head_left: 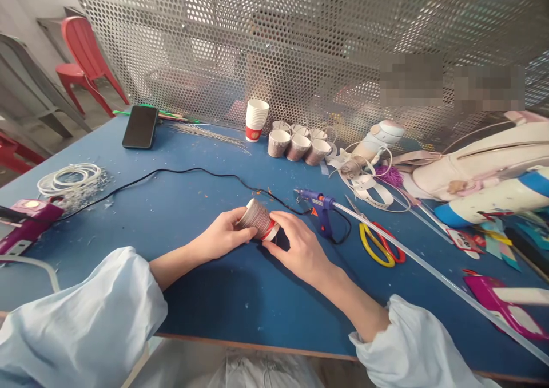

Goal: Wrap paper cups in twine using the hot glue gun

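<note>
A paper cup (258,218) wrapped in grey-brown ribbed material lies on its side on the blue table (180,216), its red-and-white rim toward the right. My left hand (221,236) grips the cup's wrapped body from the left, fingers curled over it. My right hand (298,245) holds the rim end from the right, fingers closed against it. A blue glue gun (319,205) lies just beyond my right hand, with a long clear glue stick (429,268) running out of its back.
Yellow and red scissors (380,245) lie right of the glue gun. Three wrapped cups (298,145) and a stack of paper cups (256,119) stand at the back. A phone (140,126), wire coil (71,177), black cable (171,173), ribbons, a white bag (480,159) and a perforated metal screen (300,44) surround the area.
</note>
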{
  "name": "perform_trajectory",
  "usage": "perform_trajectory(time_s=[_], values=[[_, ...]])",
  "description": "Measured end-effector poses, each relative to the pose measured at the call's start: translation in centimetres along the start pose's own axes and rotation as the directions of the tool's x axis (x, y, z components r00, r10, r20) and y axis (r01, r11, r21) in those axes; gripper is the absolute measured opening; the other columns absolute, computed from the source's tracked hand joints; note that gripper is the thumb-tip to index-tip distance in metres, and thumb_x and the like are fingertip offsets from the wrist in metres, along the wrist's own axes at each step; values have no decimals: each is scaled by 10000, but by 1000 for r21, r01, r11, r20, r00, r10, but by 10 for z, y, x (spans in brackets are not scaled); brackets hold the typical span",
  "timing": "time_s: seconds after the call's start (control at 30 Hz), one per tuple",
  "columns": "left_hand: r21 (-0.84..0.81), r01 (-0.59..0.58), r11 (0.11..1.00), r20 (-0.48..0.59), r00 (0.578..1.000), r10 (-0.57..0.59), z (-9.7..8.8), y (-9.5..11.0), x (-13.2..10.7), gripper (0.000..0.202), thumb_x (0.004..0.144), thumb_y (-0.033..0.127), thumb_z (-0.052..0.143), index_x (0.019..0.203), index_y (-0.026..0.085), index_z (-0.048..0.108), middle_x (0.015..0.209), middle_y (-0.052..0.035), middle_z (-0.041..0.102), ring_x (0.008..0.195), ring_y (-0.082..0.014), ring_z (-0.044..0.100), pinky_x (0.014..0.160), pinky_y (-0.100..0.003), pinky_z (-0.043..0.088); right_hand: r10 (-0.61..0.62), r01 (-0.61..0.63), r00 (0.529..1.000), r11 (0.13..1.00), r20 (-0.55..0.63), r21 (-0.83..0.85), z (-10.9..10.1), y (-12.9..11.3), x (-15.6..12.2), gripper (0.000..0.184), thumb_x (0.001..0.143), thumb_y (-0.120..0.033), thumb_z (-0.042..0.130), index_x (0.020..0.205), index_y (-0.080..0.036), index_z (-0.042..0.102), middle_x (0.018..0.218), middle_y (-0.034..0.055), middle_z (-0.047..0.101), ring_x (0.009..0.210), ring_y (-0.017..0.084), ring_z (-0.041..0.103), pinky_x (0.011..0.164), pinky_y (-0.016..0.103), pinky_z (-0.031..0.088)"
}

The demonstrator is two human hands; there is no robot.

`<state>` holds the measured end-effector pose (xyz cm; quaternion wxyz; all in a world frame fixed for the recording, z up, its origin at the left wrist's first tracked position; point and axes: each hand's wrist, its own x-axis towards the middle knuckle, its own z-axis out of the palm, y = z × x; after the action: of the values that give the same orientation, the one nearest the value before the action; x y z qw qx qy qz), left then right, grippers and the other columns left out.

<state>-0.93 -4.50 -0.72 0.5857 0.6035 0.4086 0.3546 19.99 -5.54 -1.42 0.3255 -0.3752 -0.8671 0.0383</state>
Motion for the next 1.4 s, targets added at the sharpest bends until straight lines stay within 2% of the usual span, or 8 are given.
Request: perform_trajectory(time_s=[0.1,0.23,0.33,0.67,1.17,1.4], values=[[28,28,999,9,1000,-28,2,2,-2,224,750,241,594,936,117,604,778,-12,593,664,-127,515,640,-260,459,-17,17,999,1000,-32,-9,-2,-3,1,406,862,-300,631,1232,-198,501,1208,142,617,1125,258,595,953,441,513],[18,40,999,-7,999,-40,3,5,-2,228,739,235,590,931,116,616,776,-16,613,666,-131,528,639,-259,464,-46,44,991,999,-127,-21,-5,-5,3,222,883,-189,591,1103,-197,566,1119,127,649,1048,225,624,905,406,528],[18,47,999,-5,999,-47,2,6,-2,220,739,234,584,927,124,618,768,-11,611,669,-133,533,638,-256,465,-90,85,987,995,-133,-49,-6,-4,4,172,868,-120,588,1022,-195,585,1082,115,660,1007,214,629,866,392,527],[120,49,992,30,998,-53,3,5,-4,203,746,228,570,909,129,638,775,-17,615,694,-142,549,624,-244,464,-152,136,983,980,-104,-148,-8,-9,6,116,859,-77,563,875,-191,549,992,90,682,961,198,631,838,377,489],[190,20,982,53,998,-30,0,6,-5,157,730,211,554,855,140,619,680,27,556,605,-109,497,563,-215,415,-165,140,981,966,-99,-218,-9,-11,9,100,878,-100,541,856,-198,548,939,68,684,926,184,637,829,363,463],[204,8,979,68,997,-22,-2,6,-4,131,729,186,534,834,143,598,688,36,521,632,-106,468,596,-216,395,-162,143,984,968,-80,-207,-8,-11,8,105,876,-99,539,868,-202,551,953,72,685,939,195,638,843,380,462]])
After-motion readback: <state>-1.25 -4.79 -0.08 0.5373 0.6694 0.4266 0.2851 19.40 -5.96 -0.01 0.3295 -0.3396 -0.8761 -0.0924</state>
